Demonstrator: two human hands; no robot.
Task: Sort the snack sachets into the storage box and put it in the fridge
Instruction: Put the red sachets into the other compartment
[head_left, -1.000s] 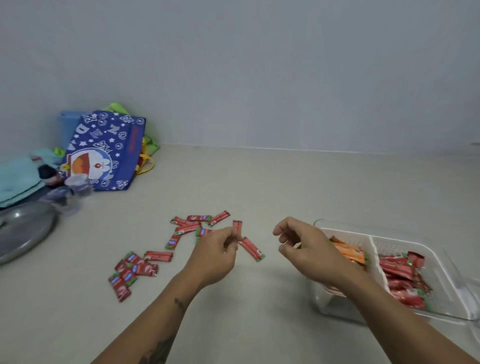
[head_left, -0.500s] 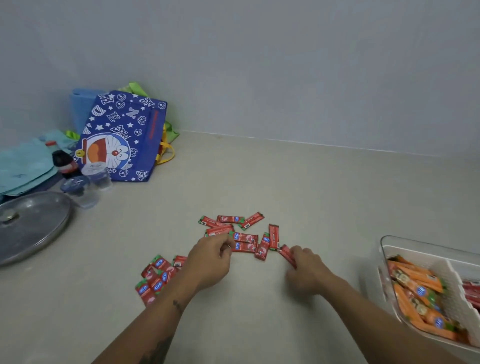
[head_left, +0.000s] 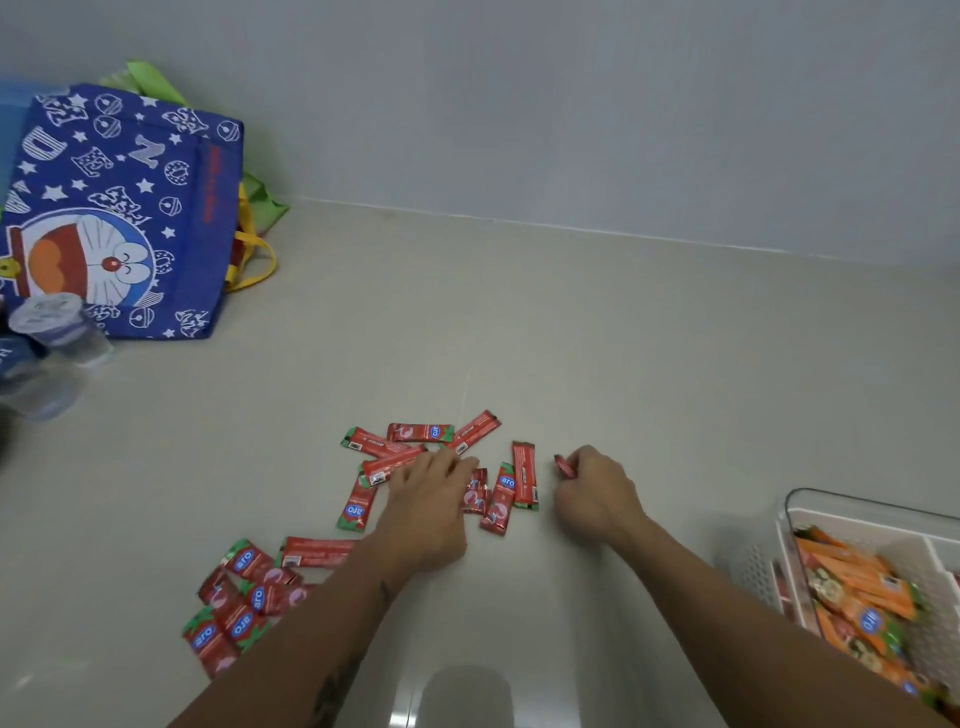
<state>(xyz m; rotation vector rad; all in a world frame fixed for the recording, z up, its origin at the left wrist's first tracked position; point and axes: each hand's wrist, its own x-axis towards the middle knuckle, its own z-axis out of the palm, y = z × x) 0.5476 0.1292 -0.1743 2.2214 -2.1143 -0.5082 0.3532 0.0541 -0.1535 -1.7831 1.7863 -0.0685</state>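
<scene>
Several red sachets (head_left: 421, 432) lie scattered on the pale floor in the middle, with a second heap of red sachets (head_left: 241, 597) at the lower left. My left hand (head_left: 431, 499) lies flat on the middle group, fingers stretched over the sachets. My right hand (head_left: 595, 491) is curled and pinches one red sachet (head_left: 565, 465), whose end sticks out at the fingertips. A clear storage box (head_left: 795, 512) stands at the right edge and holds several orange sachets (head_left: 857, 597) in its left compartment.
A blue cartoon-print bag (head_left: 119, 208) leans against the wall at the upper left, with green and yellow bags behind it. Clear plastic cups (head_left: 52, 322) stand in front of it. The grey wall runs along the back.
The view has swung left and closer, so the box now sits at the right edge. My left hand has spread flat over the sachets. My right hand has curled round one red sachet.
</scene>
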